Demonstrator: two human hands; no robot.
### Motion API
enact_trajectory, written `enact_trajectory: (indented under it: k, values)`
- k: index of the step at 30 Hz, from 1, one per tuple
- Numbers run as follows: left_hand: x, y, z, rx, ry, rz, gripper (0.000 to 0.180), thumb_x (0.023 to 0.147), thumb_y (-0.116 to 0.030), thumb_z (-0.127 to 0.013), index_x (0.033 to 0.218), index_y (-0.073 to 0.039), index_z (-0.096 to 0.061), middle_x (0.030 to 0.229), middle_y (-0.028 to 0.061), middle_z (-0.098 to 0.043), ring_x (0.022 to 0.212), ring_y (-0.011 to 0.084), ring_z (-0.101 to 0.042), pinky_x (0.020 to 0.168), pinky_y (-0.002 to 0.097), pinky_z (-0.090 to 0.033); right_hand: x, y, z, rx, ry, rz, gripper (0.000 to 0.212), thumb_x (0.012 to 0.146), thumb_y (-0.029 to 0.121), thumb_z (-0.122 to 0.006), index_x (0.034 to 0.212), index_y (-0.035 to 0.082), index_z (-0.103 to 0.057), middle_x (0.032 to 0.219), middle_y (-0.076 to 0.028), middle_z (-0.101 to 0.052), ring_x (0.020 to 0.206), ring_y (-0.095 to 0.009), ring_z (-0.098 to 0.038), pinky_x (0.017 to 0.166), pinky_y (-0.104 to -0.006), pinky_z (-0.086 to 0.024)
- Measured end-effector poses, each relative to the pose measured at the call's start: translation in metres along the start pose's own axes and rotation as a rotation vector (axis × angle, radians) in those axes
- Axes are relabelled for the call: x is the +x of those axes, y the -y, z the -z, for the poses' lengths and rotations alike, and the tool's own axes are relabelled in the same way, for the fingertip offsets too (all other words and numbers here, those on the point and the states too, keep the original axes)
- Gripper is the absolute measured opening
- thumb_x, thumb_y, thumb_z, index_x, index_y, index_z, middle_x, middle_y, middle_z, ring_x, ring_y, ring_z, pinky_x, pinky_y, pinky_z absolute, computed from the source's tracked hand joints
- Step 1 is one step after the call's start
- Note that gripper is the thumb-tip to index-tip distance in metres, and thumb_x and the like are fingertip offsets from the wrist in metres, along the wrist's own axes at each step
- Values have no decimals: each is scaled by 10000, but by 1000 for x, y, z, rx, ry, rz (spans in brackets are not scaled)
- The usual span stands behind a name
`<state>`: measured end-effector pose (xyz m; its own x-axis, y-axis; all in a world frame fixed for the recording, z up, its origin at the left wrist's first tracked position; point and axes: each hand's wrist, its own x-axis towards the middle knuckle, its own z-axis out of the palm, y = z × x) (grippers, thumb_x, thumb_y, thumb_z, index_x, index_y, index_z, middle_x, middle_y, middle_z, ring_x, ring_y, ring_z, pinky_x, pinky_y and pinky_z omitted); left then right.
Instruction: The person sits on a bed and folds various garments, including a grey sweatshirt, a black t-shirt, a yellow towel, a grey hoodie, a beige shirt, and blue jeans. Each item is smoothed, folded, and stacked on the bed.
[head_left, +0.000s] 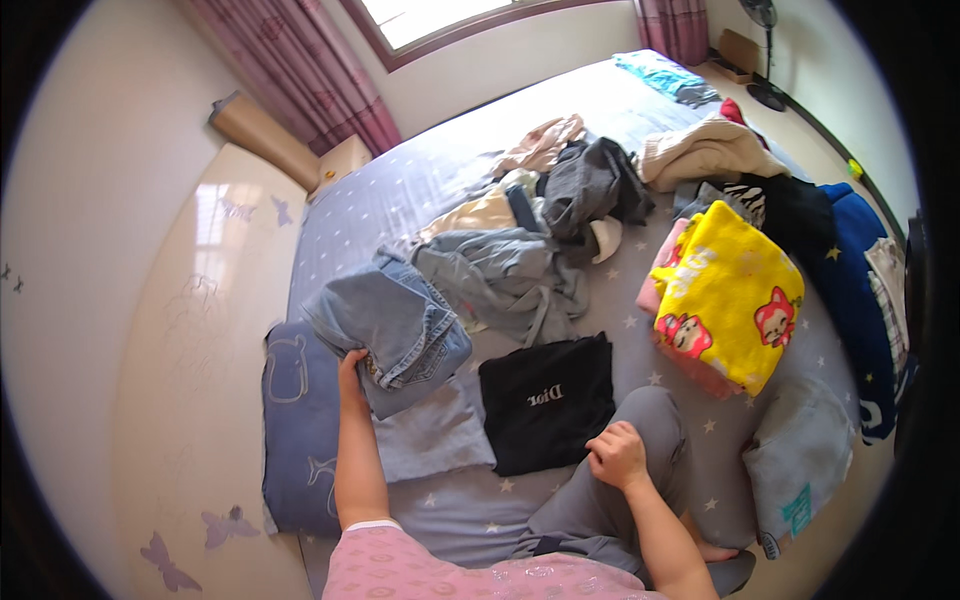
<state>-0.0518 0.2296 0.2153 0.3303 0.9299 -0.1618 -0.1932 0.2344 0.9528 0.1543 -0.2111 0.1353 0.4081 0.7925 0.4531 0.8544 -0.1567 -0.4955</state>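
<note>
My left hand (356, 366) grips the lower edge of folded blue jeans (400, 325), held over the left side of the bed. Under and beside the jeans lies a flat, folded light grey-blue garment (435, 438). Just right of that is a neatly folded black garment (545, 400) with light lettering. My right hand (617, 453) rests by my bent knee near the black garment, its fingers curled with nothing visible in them. Beyond the jeans, a loose grey-blue garment (500, 275) lies crumpled.
A yellow cartoon-printed folded blanket (735, 290) sits on pink cloth at the right. Farther back are a dark grey garment (595, 185) and a beige garment (705, 150) in heaps. A blue pillow (290, 430) lies against the headboard (200, 380); a grey-blue cushion (800, 450) is at right.
</note>
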Motion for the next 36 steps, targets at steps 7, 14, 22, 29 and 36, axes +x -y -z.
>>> enact_trajectory:
  k: [7,14,22,29,36]
  values:
    - [-104,-61,48,964,78,-484,350,679,20,-586,1024,-5,-532,930,147,-601,852,290,-599,739,286,-460,-2,11,4,-13,8,23,61,594,92,-615,654,80,-619,659,-54,-595,698,-222,-562,749,-343,-439]
    - [-155,97,130,1840,399,-294,879,590,-36,-623,1386,-230,-304,1421,135,-309,1303,370,-276,1036,543,-234,-2,17,6,-29,-3,25,61,600,82,-610,660,80,-623,663,-46,-598,703,-213,-566,766,-338,-441]
    - [-172,158,90,1867,295,115,1172,588,-588,-683,1444,-201,17,1441,251,192,1301,468,214,979,664,64,-1,18,7,-77,36,24,75,617,100,-610,690,93,-623,683,-39,-603,722,-215,-571,785,-348,-439]
    - [-147,146,28,1444,367,-273,1044,636,-552,-714,1428,-152,-162,1471,224,9,1352,417,44,1028,609,-21,-8,23,25,-169,-67,-130,141,626,76,-604,759,105,-638,823,-7,-600,910,-183,-544,1001,-453,-294]
    - [-30,179,-137,422,282,247,576,795,-417,-628,1244,-108,-441,1208,92,-527,1047,234,-525,900,458,-350,-18,11,27,-212,-90,-174,163,628,92,-593,778,132,-641,928,27,-605,986,-164,-533,1031,-482,-261]
